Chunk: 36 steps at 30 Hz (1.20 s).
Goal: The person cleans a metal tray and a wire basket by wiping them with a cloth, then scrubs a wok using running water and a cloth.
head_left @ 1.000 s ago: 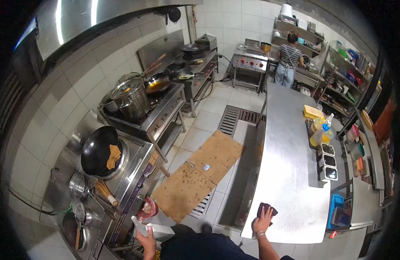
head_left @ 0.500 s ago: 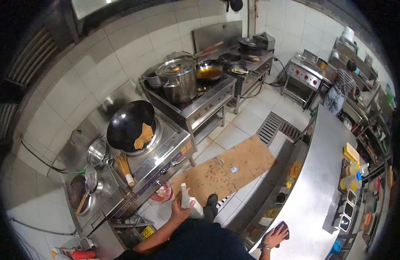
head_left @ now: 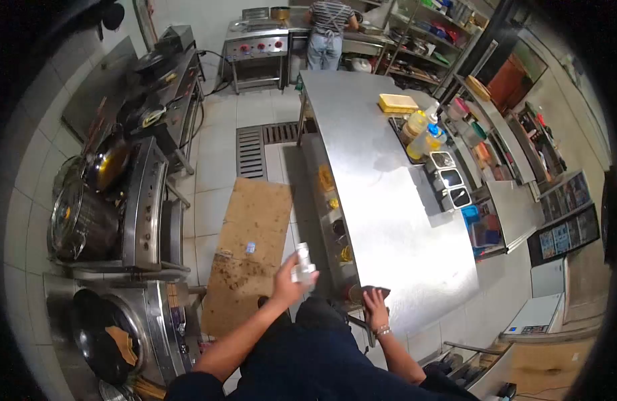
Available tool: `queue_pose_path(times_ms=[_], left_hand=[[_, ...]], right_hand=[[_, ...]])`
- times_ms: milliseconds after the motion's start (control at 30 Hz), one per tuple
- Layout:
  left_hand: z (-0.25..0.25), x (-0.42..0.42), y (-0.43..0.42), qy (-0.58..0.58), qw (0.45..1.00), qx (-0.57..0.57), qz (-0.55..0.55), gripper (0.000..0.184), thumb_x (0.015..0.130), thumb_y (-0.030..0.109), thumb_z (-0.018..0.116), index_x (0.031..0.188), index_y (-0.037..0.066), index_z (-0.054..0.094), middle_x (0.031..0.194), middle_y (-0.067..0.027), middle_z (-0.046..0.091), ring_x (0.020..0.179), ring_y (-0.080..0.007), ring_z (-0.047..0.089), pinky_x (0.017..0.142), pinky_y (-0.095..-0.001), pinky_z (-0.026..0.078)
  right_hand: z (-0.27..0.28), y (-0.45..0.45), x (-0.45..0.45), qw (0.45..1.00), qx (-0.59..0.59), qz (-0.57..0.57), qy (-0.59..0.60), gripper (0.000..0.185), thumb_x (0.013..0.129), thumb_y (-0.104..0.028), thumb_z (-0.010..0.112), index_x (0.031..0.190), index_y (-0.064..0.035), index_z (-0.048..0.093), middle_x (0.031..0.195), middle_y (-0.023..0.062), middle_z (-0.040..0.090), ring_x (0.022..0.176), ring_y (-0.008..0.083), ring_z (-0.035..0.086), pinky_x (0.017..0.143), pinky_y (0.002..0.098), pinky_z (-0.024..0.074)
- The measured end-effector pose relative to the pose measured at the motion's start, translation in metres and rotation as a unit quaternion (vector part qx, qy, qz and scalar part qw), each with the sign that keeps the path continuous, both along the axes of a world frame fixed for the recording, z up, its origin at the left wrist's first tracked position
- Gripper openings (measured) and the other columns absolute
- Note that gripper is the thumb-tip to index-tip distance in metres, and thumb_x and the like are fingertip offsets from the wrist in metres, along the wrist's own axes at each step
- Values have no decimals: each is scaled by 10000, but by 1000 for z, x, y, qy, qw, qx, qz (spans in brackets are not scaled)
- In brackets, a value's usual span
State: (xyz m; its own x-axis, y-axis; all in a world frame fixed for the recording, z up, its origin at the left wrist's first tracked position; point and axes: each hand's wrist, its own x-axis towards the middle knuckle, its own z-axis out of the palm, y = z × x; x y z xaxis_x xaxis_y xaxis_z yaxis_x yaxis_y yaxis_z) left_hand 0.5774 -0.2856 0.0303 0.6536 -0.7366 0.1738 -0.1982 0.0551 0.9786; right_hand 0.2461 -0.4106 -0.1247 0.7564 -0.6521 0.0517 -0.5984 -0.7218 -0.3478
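Note:
My left hand (head_left: 287, 287) is wrapped round a white spray bottle (head_left: 302, 259), held up above the floor left of the steel table (head_left: 408, 240). Its lower part is hidden behind my fingers. At the near left edge of the table, my right hand (head_left: 374, 310) rests on a dark pad (head_left: 384, 292), perhaps a folded cloth or sponge. The hand covers most of the pad, which is pressed against the tabletop.
Squeeze bottles (head_left: 425, 139), a yellow container (head_left: 398, 103) and metal tubs (head_left: 449, 179) line the table's right side. Cardboard (head_left: 251, 234) covers the aisle floor. Left stand burners with a stockpot (head_left: 86, 224) and a wok (head_left: 94, 334). A person (head_left: 326, 33) stands at the far counter.
My view has swung right, so the table now sits mid-frame and the stoves at the left edge. The left hand still grips the white bottle; the right stays on the dark pad.

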Motion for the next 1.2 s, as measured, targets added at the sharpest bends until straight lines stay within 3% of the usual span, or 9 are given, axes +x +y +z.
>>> queue_pose_path(times_ms=[167,233,633,733,800,967,1067,1133,1200], left_hand=[[-19,-33,-144,-75,992,-39,-93,644,740,287,815,1255,40,519,1128,-140,639,1002,-244,639,859,-346,506],[-23,-52,-191,6,989,36,-145,697,742,305,810,1312,59,492,1223,-157,600,1092,-253,606,913,-352,484],[-39,-87,-261,-40,962,96,-254,889,769,241,752,1484,105,241,1352,-225,481,1245,-369,471,1020,-408,403],[-26,-66,-237,-125,934,154,-296,1055,799,366,721,1510,86,-7,1467,-280,283,1358,-407,294,1114,-442,275],[-57,-48,-210,-166,931,173,-274,1002,802,414,705,1505,56,87,1512,-270,175,1393,-420,205,1137,-459,222],[-70,34,-52,-131,973,170,-88,690,842,423,659,1361,20,447,1421,-272,367,1332,-389,343,1110,-443,268],[-110,73,85,-103,962,149,204,504,808,339,697,1150,-16,591,1156,-221,595,1114,-345,546,947,-439,423],[-159,92,194,-103,888,179,411,487,795,286,703,1158,-10,574,1167,-220,586,1114,-345,549,944,-432,432],[-43,73,278,-155,778,261,550,444,817,267,692,1157,6,578,1167,-216,588,1113,-355,543,951,-429,424]], right_hand=[[44,24,-4,971,197,-70,-118,348,808,22,588,1136,-72,654,1077,130,677,1022,301,633,915,372,488],[50,29,0,866,375,-210,-257,311,851,0,580,1158,-3,628,1097,128,670,1025,232,629,912,344,484],[59,-20,-3,864,336,-204,-314,301,873,32,515,1163,69,589,1102,166,657,1041,238,621,948,344,463],[49,-36,17,882,373,-149,-246,302,886,1,530,1175,72,579,1104,168,655,1056,235,611,952,340,457],[44,-48,40,890,396,-87,-208,300,889,-13,538,1175,73,577,1105,166,654,1045,232,610,945,339,458],[16,-63,109,869,468,54,-150,332,867,76,502,1193,55,565,1122,137,646,1043,209,608,929,316,459],[18,-67,158,878,448,124,-111,346,868,66,517,1212,56,556,1127,136,643,1044,210,604,932,316,456],[34,-60,194,871,448,156,-127,327,864,40,536,1188,53,577,1111,131,649,1027,195,604,918,305,458],[61,-46,232,881,421,187,-105,322,860,32,540,1178,51,584,1103,128,653,1020,195,606,913,304,460]])
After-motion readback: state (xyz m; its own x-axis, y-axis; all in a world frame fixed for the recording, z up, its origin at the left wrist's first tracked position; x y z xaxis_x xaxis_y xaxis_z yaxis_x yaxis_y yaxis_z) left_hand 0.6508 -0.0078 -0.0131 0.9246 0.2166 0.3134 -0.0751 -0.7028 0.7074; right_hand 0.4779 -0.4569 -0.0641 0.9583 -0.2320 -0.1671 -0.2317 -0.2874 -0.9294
